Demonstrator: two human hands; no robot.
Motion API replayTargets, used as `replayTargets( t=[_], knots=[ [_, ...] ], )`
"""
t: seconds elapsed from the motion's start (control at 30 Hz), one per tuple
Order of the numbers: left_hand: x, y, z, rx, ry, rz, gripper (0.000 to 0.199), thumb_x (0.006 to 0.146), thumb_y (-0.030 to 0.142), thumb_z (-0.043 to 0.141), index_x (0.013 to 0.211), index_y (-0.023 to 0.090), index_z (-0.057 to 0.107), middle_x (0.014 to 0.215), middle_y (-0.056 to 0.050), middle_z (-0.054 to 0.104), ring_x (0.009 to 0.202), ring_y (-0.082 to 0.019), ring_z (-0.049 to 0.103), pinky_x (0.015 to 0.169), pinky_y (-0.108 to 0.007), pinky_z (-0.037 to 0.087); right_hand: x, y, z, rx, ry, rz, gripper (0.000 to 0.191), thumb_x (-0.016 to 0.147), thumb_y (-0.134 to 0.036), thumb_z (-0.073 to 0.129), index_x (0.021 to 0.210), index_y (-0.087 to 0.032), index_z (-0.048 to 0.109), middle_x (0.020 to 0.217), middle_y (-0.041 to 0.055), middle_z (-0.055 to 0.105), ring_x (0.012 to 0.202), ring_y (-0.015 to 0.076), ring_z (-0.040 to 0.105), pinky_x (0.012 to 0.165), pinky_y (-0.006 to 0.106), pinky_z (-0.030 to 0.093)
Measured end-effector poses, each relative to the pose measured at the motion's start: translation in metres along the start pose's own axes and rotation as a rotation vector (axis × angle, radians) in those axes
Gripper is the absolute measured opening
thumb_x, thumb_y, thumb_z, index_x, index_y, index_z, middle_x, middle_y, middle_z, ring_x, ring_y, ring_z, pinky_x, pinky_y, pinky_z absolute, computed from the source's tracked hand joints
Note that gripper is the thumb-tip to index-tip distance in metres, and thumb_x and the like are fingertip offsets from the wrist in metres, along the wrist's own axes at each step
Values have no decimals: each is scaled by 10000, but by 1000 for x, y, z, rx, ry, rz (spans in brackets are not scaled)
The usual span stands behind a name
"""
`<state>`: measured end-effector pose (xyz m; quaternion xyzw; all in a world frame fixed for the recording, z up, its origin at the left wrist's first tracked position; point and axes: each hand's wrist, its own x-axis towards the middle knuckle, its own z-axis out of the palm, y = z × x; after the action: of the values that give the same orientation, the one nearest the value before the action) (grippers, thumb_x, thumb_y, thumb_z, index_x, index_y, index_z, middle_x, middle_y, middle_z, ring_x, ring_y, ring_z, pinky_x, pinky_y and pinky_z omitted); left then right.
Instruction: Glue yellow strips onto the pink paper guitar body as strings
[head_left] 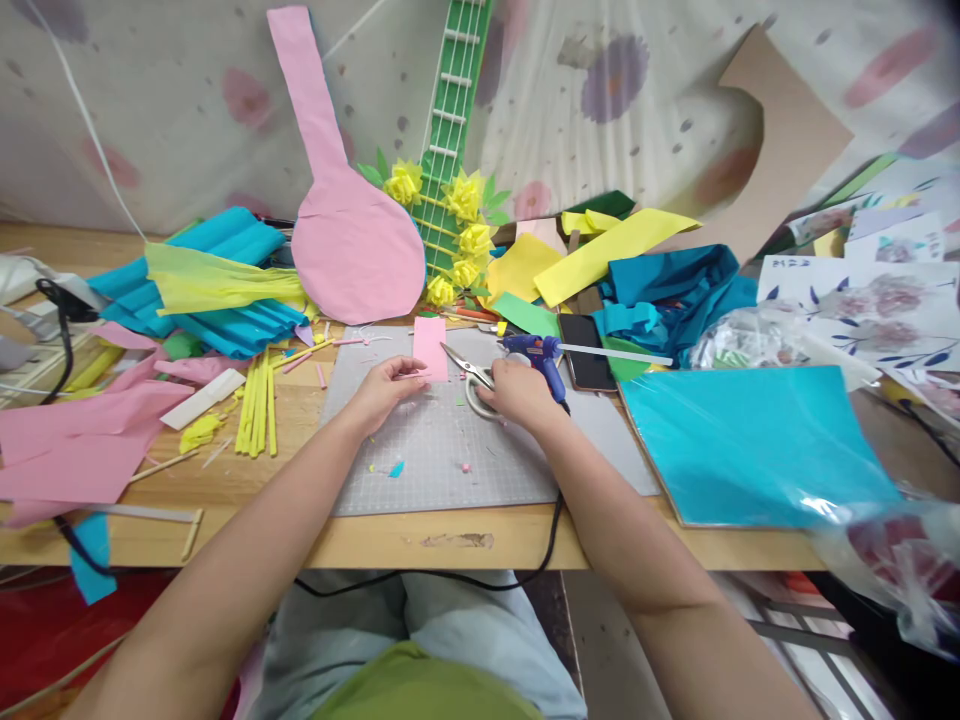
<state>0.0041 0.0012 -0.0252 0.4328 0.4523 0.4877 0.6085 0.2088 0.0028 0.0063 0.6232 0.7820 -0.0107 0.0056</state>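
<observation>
My left hand [386,392] is closed in a pinch over the grey cutting mat [420,480], with a thin pink paper strip [413,376] at its fingertips. Just above those fingers is a small rectangle of pink paper [430,345]. My right hand [521,393] grips a pair of scissors [480,378], its fingers around the handles. The scissor tips point up and left, by the right edge of the pink rectangle. Beyond my right hand lies a blue glue gun [541,350] with a long white glue stick in its back.
A pink paper-covered instrument shape [360,245] and a green one with yellow flowers [450,100] lean at the back. Yellow rolled sticks [257,405] and crepe paper [217,270] lie left. A phone [589,345] and blue sheets [757,440] lie right. A black cord [551,540] crosses the table edge.
</observation>
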Motion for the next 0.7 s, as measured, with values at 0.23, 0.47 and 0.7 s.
replayTargets(
  t=[0.23, 0.47, 0.7],
  knots=[
    [0, 5, 2, -103, 47, 10, 239, 581, 255, 724, 726, 127, 583, 682, 18, 541, 617, -79, 531, 652, -275, 492, 7, 17, -2, 426, 64, -22, 289, 783, -457, 462, 811, -179, 538, 802, 53, 625, 702, 164, 552, 576, 246, 346],
    [-2, 15, 1, -286, -31, -37, 213, 618, 233, 704, 746, 136, 563, 631, 35, 489, 542, -42, 449, 507, -168, 419, 7, -8, 9, 626, 236, -146, 498, 645, -500, 604, 986, -169, 452, 955, 74, 551, 805, 169, 512, 664, 272, 392],
    [-4, 16, 4, -337, -47, 12, 158, 616, 147, 666, 742, 142, 571, 604, 39, 487, 533, -42, 437, 502, -160, 386, -2, -25, 9, 491, 165, -332, 443, 675, -544, 574, 900, -175, 473, 842, 47, 566, 767, 170, 505, 646, 264, 346]
  ],
)
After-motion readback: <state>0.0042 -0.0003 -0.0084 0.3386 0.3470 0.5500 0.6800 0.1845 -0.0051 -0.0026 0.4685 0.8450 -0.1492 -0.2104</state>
